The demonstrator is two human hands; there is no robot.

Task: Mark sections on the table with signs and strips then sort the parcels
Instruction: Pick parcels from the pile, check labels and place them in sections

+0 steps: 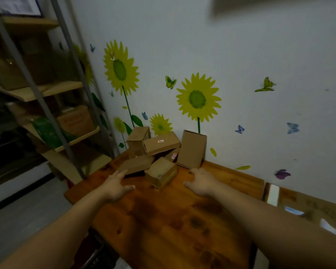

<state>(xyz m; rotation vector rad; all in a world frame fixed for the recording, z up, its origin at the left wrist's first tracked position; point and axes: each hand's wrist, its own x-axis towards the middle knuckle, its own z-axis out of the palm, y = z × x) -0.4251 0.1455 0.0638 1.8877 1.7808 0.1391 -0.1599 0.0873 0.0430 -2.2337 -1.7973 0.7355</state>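
A heap of several brown cardboard parcels (159,146) lies at the far corner of the wooden table (163,220), against the wall. The nearest small parcel (160,172) sits tilted at the front of the heap. A taller parcel (191,149) stands upright at the right. My left hand (115,184) reaches over the table with fingers spread, its fingertips close to a flat parcel (136,164). My right hand (201,181) hovers just right of the nearest parcel, fingers relaxed. Neither hand holds anything.
A metal shelf rack (47,105) with boxes and a green bag stands left of the table. The wall with sunflower stickers (198,98) bounds the table at the back. A second surface with papers (308,212) adjoins on the right.
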